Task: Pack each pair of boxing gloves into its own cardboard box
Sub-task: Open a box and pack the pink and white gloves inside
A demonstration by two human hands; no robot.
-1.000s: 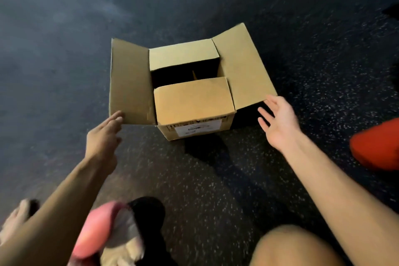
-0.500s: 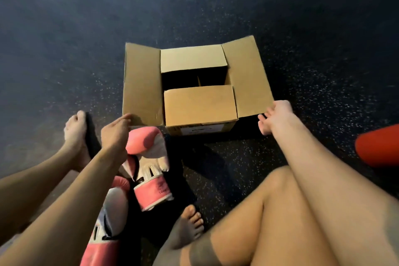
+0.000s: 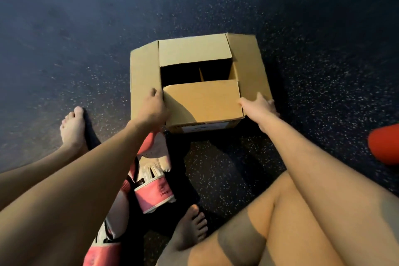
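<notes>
Both arms have stretched forward to the cardboard box [image 3: 200, 101] on the floor [image 3: 64, 28]: left hand [image 3: 154, 107] grasps its left flap [image 3: 143, 71], right hand [image 3: 260, 107] its right flap [image 3: 251, 60]; pink boxing gloves [image 3: 154, 181] lie just in front.

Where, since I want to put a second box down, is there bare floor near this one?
Bare floor: left of the cardboard box beyond the left foot, behind the box, and between it and the red object at right. Crowded: in front of the box, with the pink gloves and the right foot.
</notes>
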